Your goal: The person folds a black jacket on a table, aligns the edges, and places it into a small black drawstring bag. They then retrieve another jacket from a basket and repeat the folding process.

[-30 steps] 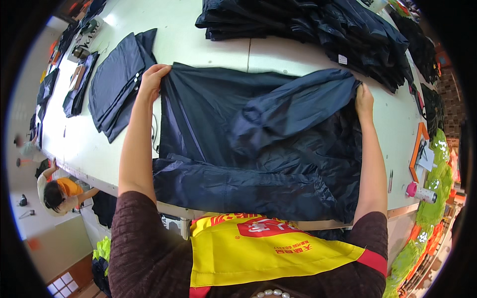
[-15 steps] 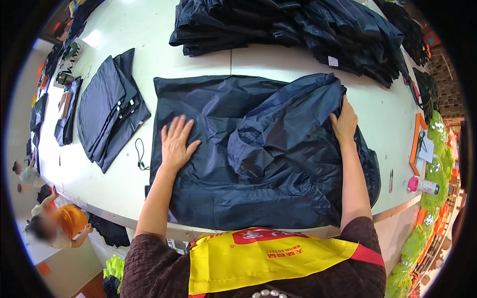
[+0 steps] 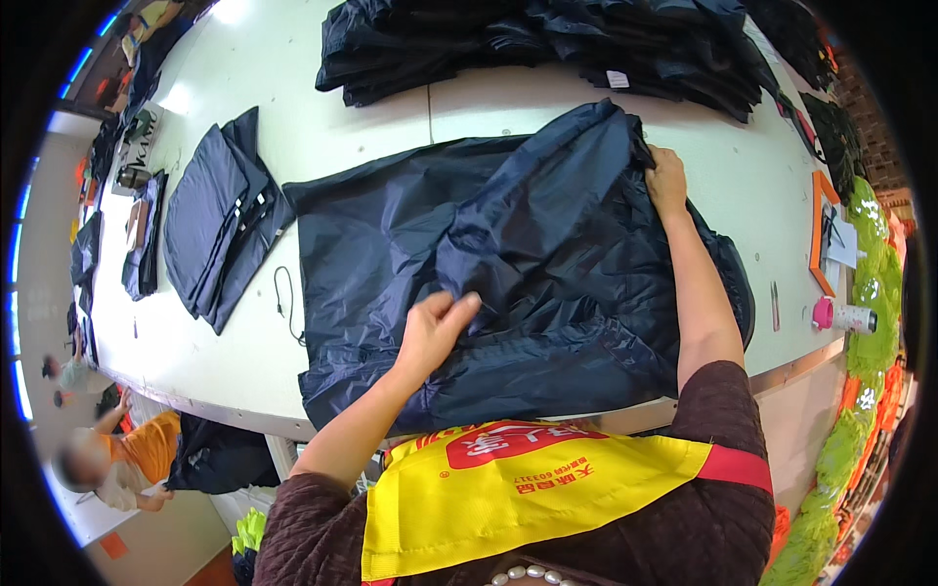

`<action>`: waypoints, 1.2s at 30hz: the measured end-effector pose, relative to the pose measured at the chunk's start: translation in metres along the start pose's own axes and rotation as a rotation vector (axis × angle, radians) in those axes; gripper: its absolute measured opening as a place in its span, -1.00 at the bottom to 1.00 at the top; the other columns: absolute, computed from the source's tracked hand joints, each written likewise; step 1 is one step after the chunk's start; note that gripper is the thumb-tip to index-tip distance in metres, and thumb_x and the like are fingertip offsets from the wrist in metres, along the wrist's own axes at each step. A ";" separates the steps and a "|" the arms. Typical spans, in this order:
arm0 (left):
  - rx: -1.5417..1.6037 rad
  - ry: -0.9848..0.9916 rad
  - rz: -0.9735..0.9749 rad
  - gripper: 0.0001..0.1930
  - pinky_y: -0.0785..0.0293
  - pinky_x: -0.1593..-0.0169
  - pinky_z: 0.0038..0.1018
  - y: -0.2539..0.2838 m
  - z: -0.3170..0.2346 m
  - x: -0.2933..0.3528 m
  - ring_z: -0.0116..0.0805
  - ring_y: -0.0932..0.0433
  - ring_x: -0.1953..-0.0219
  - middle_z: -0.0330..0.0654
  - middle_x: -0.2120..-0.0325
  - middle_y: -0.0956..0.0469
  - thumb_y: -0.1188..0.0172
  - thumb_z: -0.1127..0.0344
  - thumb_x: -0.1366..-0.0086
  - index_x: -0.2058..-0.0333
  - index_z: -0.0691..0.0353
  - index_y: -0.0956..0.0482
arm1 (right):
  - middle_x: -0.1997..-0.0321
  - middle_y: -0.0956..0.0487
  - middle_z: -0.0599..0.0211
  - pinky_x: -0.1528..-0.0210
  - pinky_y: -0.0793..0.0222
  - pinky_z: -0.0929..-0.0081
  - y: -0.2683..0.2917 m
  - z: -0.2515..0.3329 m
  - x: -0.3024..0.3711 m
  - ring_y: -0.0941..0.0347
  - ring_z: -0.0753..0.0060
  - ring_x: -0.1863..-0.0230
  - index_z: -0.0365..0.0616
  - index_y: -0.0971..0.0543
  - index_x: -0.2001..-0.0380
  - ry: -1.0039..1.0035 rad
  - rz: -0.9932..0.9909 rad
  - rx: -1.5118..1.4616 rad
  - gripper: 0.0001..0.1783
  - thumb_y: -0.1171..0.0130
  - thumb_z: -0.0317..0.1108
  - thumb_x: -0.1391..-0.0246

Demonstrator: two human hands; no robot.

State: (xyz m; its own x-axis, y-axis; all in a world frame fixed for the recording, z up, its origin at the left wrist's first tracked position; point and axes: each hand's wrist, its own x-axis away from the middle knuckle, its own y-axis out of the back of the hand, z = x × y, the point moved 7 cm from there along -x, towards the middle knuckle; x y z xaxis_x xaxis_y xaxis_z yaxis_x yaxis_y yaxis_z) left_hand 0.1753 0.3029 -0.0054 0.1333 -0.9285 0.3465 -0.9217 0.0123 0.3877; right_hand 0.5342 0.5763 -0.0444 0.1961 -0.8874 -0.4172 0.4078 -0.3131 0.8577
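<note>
A dark navy garment (image 3: pixel 371 225) of thin, shiny fabric lies spread and crumpled on the table in front of me. My left hand (image 3: pixel 433 332) is closed on a fold near its middle, fingers curled under and thumb on top. At the garment's far right edge, my right hand (image 3: pixel 667 183) grips the bunched fabric, which rises to a peak beside it. The fingertips of that hand are partly hidden by the cloth. A thin dark cord loop (image 3: pixel 283 301) lies by the garment's left edge.
A big pile of dark garments (image 3: pixel 528 44) fills the table's far side. Folded dark pieces (image 3: pixel 215 220) lie to the left. On the right are an orange-framed board (image 3: pixel 821 234), a pink-lidded bottle (image 3: pixel 845 315) and a slim tool (image 3: pixel 776 306). Another person (image 3: pixel 127 454) works at lower left.
My left hand has moved from lying flat on the garment's left part to the right and nearer, closing on a fold. My right hand has shifted slightly farther away with the fabric edge.
</note>
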 end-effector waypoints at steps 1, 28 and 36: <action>0.194 0.035 -0.087 -0.61 -0.35 0.43 -0.50 0.006 -0.003 -0.011 -0.47 -0.40 0.54 -0.19 0.63 -0.44 -0.16 0.08 -0.19 0.58 0.33 -0.45 | 0.21 -0.50 0.07 0.03 -0.31 0.22 -0.001 -0.001 0.000 -0.37 -0.03 0.12 -0.15 -0.51 0.11 0.009 0.012 0.007 -0.55 -0.11 -0.55 0.20; 0.230 -0.555 1.208 -0.36 -0.42 0.09 -0.26 -0.163 -0.233 0.117 -0.05 -0.50 0.11 0.15 0.23 -0.49 -0.20 0.28 0.02 -0.05 0.40 -0.24 | 0.25 -0.45 0.16 0.12 -0.33 0.27 0.026 0.045 0.020 -0.37 0.08 0.15 -0.19 -0.46 0.25 0.340 0.134 0.152 -0.62 -0.09 -0.63 0.27; -0.193 -0.994 0.993 -0.70 -0.44 0.39 -0.20 -0.147 -0.276 0.125 0.02 -0.56 0.47 0.06 0.61 -0.52 -0.17 0.23 0.17 0.52 0.39 -0.52 | 0.18 -0.46 0.05 0.00 -0.29 0.25 0.032 0.049 0.022 -0.34 -0.01 0.07 -0.28 -0.44 0.21 0.284 0.205 0.012 -0.58 -0.08 -0.60 0.30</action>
State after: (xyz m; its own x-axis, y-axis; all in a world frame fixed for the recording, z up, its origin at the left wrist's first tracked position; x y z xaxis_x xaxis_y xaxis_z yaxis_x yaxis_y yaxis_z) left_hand 0.4279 0.2871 0.2173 -0.9131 -0.3730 -0.1648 -0.4046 0.7788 0.4794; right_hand 0.5079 0.5304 -0.0109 0.5136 -0.8034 -0.3014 0.3239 -0.1437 0.9351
